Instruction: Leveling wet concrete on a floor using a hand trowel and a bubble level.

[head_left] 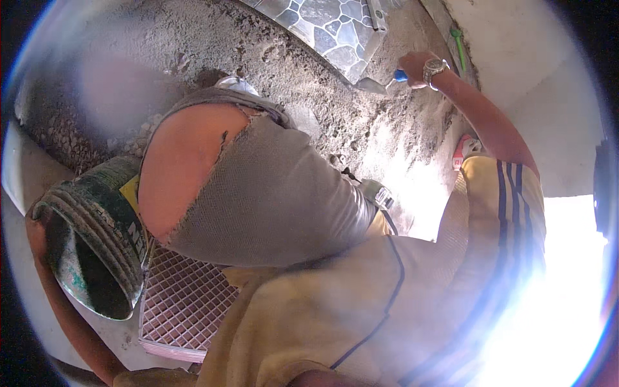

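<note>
At the far left my left hand (37, 235) is closed around the rim of a dirty dark bucket (106, 206), which lies tilted with its mouth turned toward me. The bucket's inside is mostly in shadow. My right arm reaches out to the upper right. There my right hand (418, 68) grips a trowel (371, 86) by its blue handle. The trowel's metal blade points left, low over the rough grey mortar (335, 109), beside the corner of a stone-patterned tile (322, 29). Whether the blade touches the tile's edge, I cannot tell.
A stack of tiles with gridded backs (187, 303) stands beside the bucket. A long metal bar (377, 14) rests on the laid tile. A green tool (459, 48) lies along the wall (548, 103) at right. My bent leg, in torn trousers (277, 187), fills the middle.
</note>
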{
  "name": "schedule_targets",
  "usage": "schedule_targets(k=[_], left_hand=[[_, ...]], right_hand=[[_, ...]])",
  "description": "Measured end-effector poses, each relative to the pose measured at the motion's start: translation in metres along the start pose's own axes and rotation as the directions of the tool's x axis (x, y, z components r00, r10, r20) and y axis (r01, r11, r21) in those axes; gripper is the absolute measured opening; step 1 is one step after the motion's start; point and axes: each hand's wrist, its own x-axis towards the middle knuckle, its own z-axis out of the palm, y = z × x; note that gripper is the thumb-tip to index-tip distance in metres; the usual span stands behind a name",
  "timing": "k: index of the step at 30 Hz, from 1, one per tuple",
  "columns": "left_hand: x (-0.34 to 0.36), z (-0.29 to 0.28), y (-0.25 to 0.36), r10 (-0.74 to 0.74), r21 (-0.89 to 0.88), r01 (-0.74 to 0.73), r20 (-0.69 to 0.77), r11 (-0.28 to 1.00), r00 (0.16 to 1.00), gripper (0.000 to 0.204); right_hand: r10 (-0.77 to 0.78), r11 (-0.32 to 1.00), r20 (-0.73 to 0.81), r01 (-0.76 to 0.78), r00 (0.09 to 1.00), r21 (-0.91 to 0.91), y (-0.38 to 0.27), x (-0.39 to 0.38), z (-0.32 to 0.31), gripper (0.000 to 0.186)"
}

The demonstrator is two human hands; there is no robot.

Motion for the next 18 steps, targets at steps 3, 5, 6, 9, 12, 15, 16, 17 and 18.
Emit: schedule_targets(k=[3, 5, 6, 9, 12, 15, 16, 17, 18], left_hand=[[-0.001, -0.007, -0.033, 0.037, 0.077, -0.034, -0.033, 0.996, 0.999, 0.043], [0.001, -0.003, -0.031, 0.098, 0.063, -0.095, -0.057, 0.994, 0.994, 0.043], [0.003, -0.004, -0.03, 0.007, -0.02, -0.007, -0.018, 1.0, 1.0, 0.043], [0.004, -0.003, -0.028, -0.051, -0.081, 0.053, 0.034, 0.995, 0.998, 0.043], [0.006, 0.0, -0.025, -0.053, -0.076, 0.057, 0.055, 0.995, 0.997, 0.043], [0.004, -0.002, -0.033, -0.068, -0.021, 0.068, 0.002, 0.997, 0.998, 0.045], [0.002, -0.004, -0.038, -0.044, 0.05, 0.047, -0.061, 0.998, 0.997, 0.046], [0.002, -0.005, -0.036, -0.049, 0.05, 0.052, -0.061, 0.997, 0.997, 0.046], [0.004, -0.006, -0.032, -0.009, 0.146, 0.012, -0.018, 0.989, 1.0, 0.047]], right_hand=[[0.025, 0.998, 0.03, -0.026, 0.999, 0.059, 0.001, 0.006, 0.02, 0.024], [0.069, 0.994, -0.044, -0.065, 0.997, 0.092, 0.002, 0.008, 0.032, 0.019], [0.07, 0.994, -0.043, -0.065, 0.997, 0.091, 0.003, 0.012, 0.036, 0.019], [0.068, 0.989, -0.053, -0.06, 0.996, 0.137, 0.002, 0.02, 0.038, 0.02], [0.036, 0.996, -0.065, -0.03, 0.997, 0.087, -0.005, 0.019, 0.032, 0.023], [0.075, 0.99, 0.151, -0.092, 0.986, 0.106, -0.008, 0.022, 0.022, 0.04], [0.063, 0.989, 0.107, -0.077, 0.992, 0.128, -0.006, 0.023, 0.024, 0.039], [0.05, 0.987, 0.063, -0.059, 0.997, 0.151, -0.009, 0.022, 0.019, 0.038], [0.046, 0.987, 0.062, -0.054, 0.997, 0.149, -0.01, 0.022, 0.014, 0.038]])
